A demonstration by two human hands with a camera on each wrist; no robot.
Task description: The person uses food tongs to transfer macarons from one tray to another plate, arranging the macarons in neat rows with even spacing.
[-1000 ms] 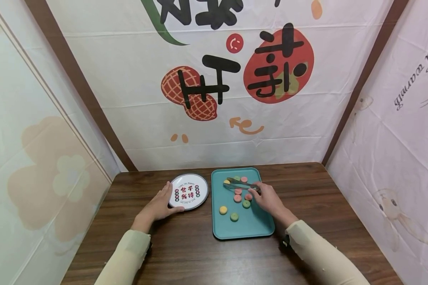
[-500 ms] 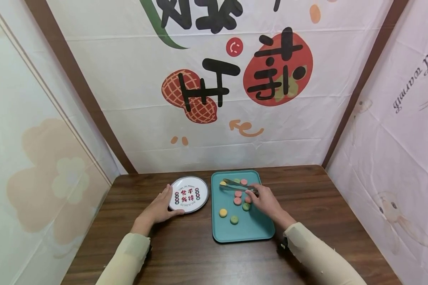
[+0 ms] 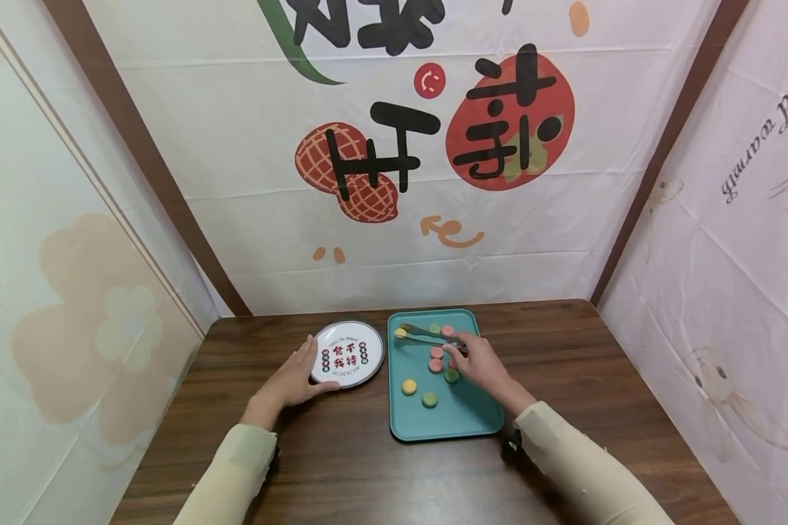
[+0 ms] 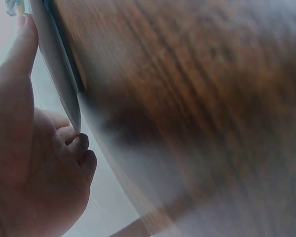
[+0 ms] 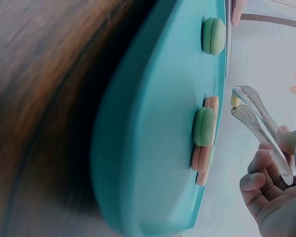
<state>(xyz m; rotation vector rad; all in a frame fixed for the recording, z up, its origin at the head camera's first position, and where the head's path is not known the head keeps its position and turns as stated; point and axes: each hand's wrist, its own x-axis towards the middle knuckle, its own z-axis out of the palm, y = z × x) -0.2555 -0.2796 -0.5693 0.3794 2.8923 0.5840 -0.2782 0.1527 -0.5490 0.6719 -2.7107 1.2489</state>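
Observation:
My left hand [image 3: 293, 377] holds the white plate [image 3: 346, 357] with red and dark lettering at its left rim, thumb on the near side and fingers along the far side. In the left wrist view the fingertips bend at the plate's edge. My right hand [image 3: 484, 364] grips metal tongs [image 3: 427, 335] between thumb and fingers. A yellow macaron [image 5: 235, 100] is pinched between their perforated tips, above the far left part of the teal tray [image 3: 446, 423]. Below the hand lie several pink macarons [image 3: 436, 365] and a green macaron [image 3: 452, 375], partly overlapped by it.
Another yellow macaron [image 3: 409, 387] and a green macaron [image 3: 430, 399] lie toward the tray's near left. The tray stands just right of the plate on a brown wooden table [image 3: 341, 467]. A printed white cloth [image 3: 276, 248] hangs behind the table, with more cloth on both sides.
The right hand and tongs have moved left, carrying the yellow macaron toward the tray's left rim. The left hand and plate have stayed in place.

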